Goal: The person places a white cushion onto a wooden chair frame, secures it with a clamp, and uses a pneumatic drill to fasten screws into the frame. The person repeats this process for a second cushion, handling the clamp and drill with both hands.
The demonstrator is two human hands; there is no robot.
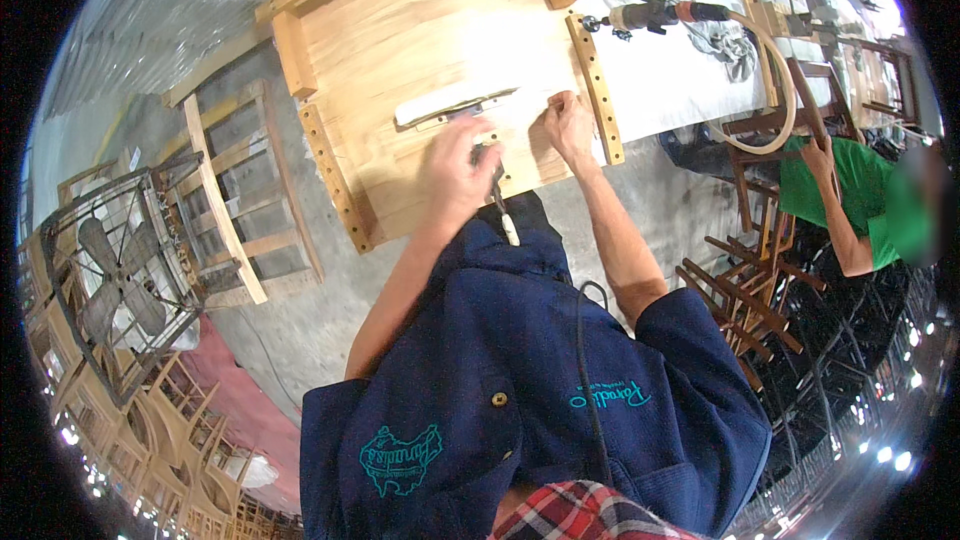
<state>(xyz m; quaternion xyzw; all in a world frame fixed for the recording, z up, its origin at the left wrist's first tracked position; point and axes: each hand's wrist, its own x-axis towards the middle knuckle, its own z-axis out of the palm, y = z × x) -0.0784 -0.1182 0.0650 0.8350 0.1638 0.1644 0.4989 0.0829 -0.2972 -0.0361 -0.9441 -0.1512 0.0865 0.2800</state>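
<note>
My left hand (pixel 462 168) is over the near part of a pale plywood board (pixel 370 60), smeared by motion, so its grip is unclear. Beside it is a dark metal piece (pixel 497 180) like a toggle clamp, with a white handle end (pixel 511 230) past the board's near edge. Just beyond that hand lies a long cream-coloured piece (pixel 425 108) with a narrow wooden strip along it. To the right, my right hand (pixel 570 125) is low over the board, fingers curled together in a pinch; whatever is between them is hidden.
Wooden rails with holes (pixel 597 90) border the board. A power tool (pixel 655 16) with a pale hose (pixel 785 120) lies beyond the right rail. At left are a wooden frame (pixel 225 190) and a large fan (pixel 120 275). A person in green (pixel 845 190) handles dark chair frames at right.
</note>
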